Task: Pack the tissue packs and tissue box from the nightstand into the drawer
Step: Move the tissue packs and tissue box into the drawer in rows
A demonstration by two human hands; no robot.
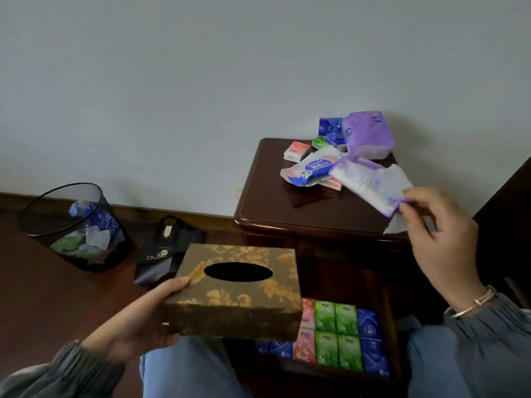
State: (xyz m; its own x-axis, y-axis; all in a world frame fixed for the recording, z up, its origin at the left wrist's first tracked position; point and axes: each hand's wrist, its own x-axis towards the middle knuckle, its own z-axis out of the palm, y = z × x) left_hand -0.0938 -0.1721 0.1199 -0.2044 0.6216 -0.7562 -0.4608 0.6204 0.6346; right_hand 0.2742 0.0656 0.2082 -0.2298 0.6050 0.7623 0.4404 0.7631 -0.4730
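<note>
- The left sleeve [60, 369] is soft grey-blue cloth, gathered into fine pleats at the cuff behind the left hand [143, 320].
- The right sleeve [494, 323] is the same pleated grey-blue cloth.
- Thin silver bangles [475, 301] circle the wrist behind the right hand [439, 239].
- Light blue jeans [186, 372] cover both legs.

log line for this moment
left hand holds tissue box over open drawer | right hand pinches purple pack at nightstand edge | drawer holds rows of small packs | loose packs on nightstand
</note>
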